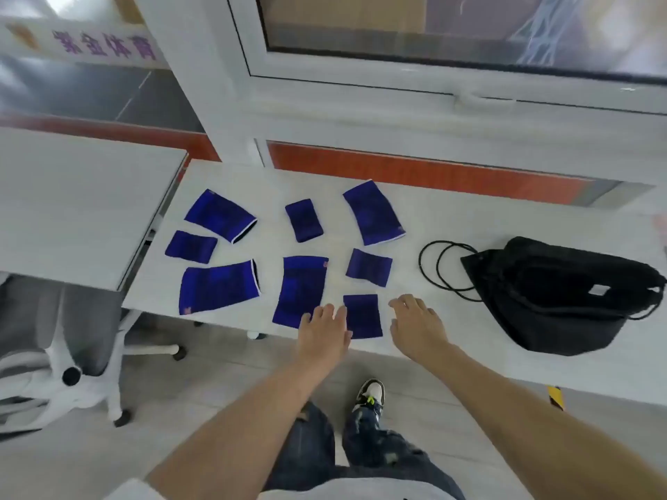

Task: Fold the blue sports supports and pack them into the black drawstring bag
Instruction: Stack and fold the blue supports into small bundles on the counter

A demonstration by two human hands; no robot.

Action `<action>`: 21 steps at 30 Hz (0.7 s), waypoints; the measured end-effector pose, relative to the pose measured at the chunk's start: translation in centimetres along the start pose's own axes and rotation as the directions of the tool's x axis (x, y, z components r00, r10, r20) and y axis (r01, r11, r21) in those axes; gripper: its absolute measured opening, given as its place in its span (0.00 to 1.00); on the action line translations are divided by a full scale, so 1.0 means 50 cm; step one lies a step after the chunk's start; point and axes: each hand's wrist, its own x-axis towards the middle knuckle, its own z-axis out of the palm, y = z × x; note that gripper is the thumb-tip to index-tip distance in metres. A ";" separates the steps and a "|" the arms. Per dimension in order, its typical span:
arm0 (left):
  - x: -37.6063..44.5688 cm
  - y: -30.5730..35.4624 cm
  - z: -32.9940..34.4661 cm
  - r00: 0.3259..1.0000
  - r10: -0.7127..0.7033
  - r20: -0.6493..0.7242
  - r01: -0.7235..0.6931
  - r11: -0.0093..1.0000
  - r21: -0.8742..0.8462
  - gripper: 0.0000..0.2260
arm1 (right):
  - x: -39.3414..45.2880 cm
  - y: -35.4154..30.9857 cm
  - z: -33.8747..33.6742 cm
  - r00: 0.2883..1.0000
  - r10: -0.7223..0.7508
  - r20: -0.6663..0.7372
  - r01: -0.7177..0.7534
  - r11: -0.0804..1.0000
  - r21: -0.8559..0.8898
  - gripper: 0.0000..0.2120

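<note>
Several blue sports supports lie flat on the white table (451,218), some large, some small. A small one (364,313) sits at the near edge between my hands. My left hand (325,332) is open, fingers spread, resting over its left edge and the lower corner of a large support (301,286). My right hand (415,324) is open just to its right, holding nothing. The black drawstring bag (556,294) lies at the right of the table, its cord (442,270) looped out to the left.
A second white table (72,196) stands to the left, with a white office chair (72,355) below it. A window wall with an orange strip runs behind the table. My legs and a shoe show on the tiled floor below.
</note>
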 end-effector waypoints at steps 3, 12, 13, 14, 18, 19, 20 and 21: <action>0.039 -0.001 0.016 0.995 -0.077 0.059 0.078 0.997 -0.012 0.22 | 0.041 0.007 0.004 0.999 -0.009 0.039 0.007 0.998 0.056 0.22; 0.151 -0.003 0.068 0.993 -0.102 0.059 0.104 0.994 -0.038 0.21 | 0.136 0.017 0.056 0.992 -0.025 0.126 0.015 0.997 0.082 0.19; 0.162 -0.004 0.073 0.993 -0.102 0.057 0.104 0.994 -0.029 0.21 | 0.145 0.019 0.065 0.991 -0.034 0.130 0.023 0.996 0.082 0.19; 0.171 -0.004 0.080 0.994 -0.097 0.057 0.098 0.995 -0.019 0.21 | 0.152 0.022 0.076 0.991 -0.043 0.128 0.033 0.996 0.086 0.19; 0.201 -0.009 0.096 0.994 -0.063 0.085 0.063 0.998 0.007 0.22 | 0.178 0.025 0.106 0.992 -0.047 0.118 0.030 0.989 0.144 0.19; 0.205 -0.010 0.097 0.994 -0.073 0.084 0.073 0.997 -0.001 0.23 | 0.182 0.024 0.110 0.992 -0.052 0.112 0.034 0.987 0.156 0.19; 0.208 -0.011 0.097 0.993 -0.085 0.082 0.087 0.996 -0.015 0.22 | 0.186 0.022 0.113 0.993 -0.054 0.103 0.036 0.984 0.175 0.18; 0.208 -0.011 0.099 0.992 -0.095 0.078 0.098 0.995 -0.032 0.22 | 0.188 0.020 0.114 0.995 -0.050 0.091 0.031 0.979 0.203 0.14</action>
